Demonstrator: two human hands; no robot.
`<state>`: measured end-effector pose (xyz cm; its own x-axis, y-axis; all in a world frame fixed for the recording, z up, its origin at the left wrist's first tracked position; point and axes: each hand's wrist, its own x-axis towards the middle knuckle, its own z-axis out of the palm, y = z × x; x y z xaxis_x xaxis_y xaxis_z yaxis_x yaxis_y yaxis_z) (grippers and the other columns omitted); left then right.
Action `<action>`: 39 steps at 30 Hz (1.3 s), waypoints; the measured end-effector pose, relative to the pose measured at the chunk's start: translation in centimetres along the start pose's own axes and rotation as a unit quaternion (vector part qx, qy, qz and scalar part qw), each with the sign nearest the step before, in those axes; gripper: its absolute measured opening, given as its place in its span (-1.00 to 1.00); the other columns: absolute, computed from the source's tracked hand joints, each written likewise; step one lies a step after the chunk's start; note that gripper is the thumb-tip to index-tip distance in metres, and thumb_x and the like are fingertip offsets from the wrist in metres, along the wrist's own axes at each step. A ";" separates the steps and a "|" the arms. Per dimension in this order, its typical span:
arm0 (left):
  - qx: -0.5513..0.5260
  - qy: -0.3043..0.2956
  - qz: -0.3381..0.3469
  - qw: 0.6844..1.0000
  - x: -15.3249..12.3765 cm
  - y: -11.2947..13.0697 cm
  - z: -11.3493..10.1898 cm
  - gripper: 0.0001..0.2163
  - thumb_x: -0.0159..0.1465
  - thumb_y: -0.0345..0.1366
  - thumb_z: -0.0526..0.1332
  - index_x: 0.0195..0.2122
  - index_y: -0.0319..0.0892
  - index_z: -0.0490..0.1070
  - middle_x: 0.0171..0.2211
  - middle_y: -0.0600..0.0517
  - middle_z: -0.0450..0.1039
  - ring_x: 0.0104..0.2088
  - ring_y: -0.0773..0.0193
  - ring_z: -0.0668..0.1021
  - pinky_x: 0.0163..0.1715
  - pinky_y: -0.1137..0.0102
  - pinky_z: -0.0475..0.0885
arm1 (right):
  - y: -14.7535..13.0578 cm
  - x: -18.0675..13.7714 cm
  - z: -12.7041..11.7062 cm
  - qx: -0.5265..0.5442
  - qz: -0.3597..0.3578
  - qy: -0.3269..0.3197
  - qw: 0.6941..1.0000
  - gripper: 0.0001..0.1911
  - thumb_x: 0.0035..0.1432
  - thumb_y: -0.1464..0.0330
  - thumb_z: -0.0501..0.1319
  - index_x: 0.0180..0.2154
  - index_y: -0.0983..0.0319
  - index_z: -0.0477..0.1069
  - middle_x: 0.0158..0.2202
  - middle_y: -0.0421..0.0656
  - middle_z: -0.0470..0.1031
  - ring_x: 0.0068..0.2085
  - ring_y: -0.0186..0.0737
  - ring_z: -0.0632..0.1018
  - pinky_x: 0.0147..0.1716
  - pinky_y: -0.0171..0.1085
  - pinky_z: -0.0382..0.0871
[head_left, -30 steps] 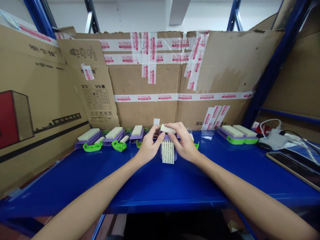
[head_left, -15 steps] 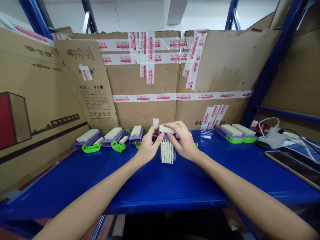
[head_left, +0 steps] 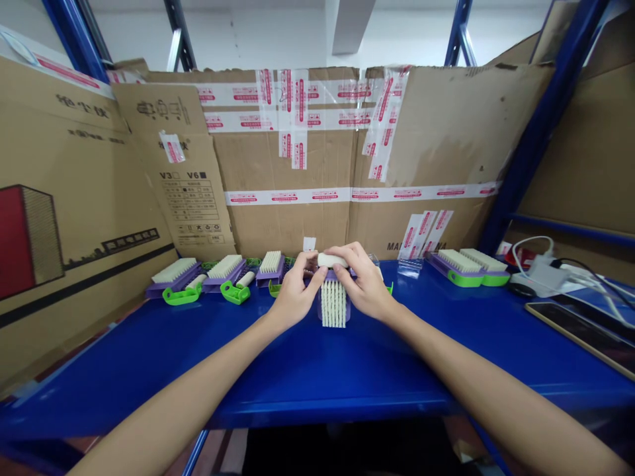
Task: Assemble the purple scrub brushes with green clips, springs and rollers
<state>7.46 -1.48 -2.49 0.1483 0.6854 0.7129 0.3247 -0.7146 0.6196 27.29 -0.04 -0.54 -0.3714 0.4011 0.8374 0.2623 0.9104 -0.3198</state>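
Near the middle of the blue table, my left hand (head_left: pixel 294 289) and my right hand (head_left: pixel 366 278) meet around a cream-white rounded bar (head_left: pixel 329 260). Both are closed, with fingers and thumbs gripping its two ends. Directly below the bar is a purple brush (head_left: pixel 334 305), its cream bristles in rows facing me. My fingers hide the far part of this brush, and I cannot tell whether the bar touches it. Bits of bright green plastic (head_left: pixel 274 288) show just beyond my left hand.
Several purple brushes with cream bristles (head_left: pixel 224 266) line the back left, some beside green handle pieces (head_left: pixel 235 291). Two more brushes (head_left: pixel 460 262) lie at the back right. A phone (head_left: pixel 585 332) and white charger with cables (head_left: pixel 543 272) occupy the right. Cardboard panels (head_left: pixel 288 228) wall the back.
The white bar has turned from slightly slanted to nearly level between my fingers. Both hands otherwise stay in place; the whole view has shifted slightly.
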 end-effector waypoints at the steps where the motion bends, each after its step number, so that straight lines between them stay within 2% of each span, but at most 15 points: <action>1: 0.000 0.001 0.000 1.000 0.0 0.0 0.0 -0.70 0.56 -0.04 0.19 0.16 -0.11 0.36 -0.01 -0.08 0.57 -0.02 0.12 0.62 0.01 0.21 0.54 | 0.1 0.0 0.0 0.002 0.001 0.000 1.000 -0.70 0.57 0.25 0.10 0.22 -0.02 0.46 0.01 -0.04 0.48 0.07 0.05 0.53 0.09 0.11 0.45; 15: -0.031 -0.003 -0.001 1.000 0.0 -0.2 0.1 -0.72 0.54 -0.03 0.21 0.10 -0.09 0.33 0.00 -0.07 0.55 -0.01 0.13 0.61 -0.01 0.24 0.52 | 0.2 -0.1 0.2 0.005 0.013 0.009 1.000 -0.73 0.59 0.31 0.05 0.16 0.09 0.43 -0.01 -0.05 0.46 0.05 -0.02 0.53 0.10 0.03 0.44; 29: -0.026 -0.009 -0.004 1.000 0.0 0.1 0.1 -0.71 0.53 -0.02 0.22 0.08 -0.10 0.33 -0.02 -0.07 0.54 -0.03 0.14 0.61 -0.04 0.24 0.51 | 0.1 -0.4 0.4 -0.017 0.006 0.030 0.999 -0.69 0.59 0.33 0.03 0.19 0.05 0.43 -0.01 -0.06 0.37 0.04 -0.03 0.52 0.08 0.04 0.47; 39: -0.020 -0.004 -0.004 1.000 -0.1 0.2 0.0 -0.80 0.54 -0.12 0.21 0.07 -0.08 0.37 -0.06 -0.03 0.55 -0.03 0.16 0.61 0.00 0.24 0.50 | 0.4 -0.4 0.5 -0.019 0.001 0.040 0.999 -0.67 0.59 0.35 0.02 0.22 0.02 0.42 0.01 -0.06 0.33 0.06 -0.04 0.51 0.12 0.04 0.47</action>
<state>7.54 -1.66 -2.46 0.1524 0.6926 0.7051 0.2890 -0.7134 0.6384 27.14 0.19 -1.20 -0.2981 0.3928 0.8700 0.2973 0.9043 -0.3064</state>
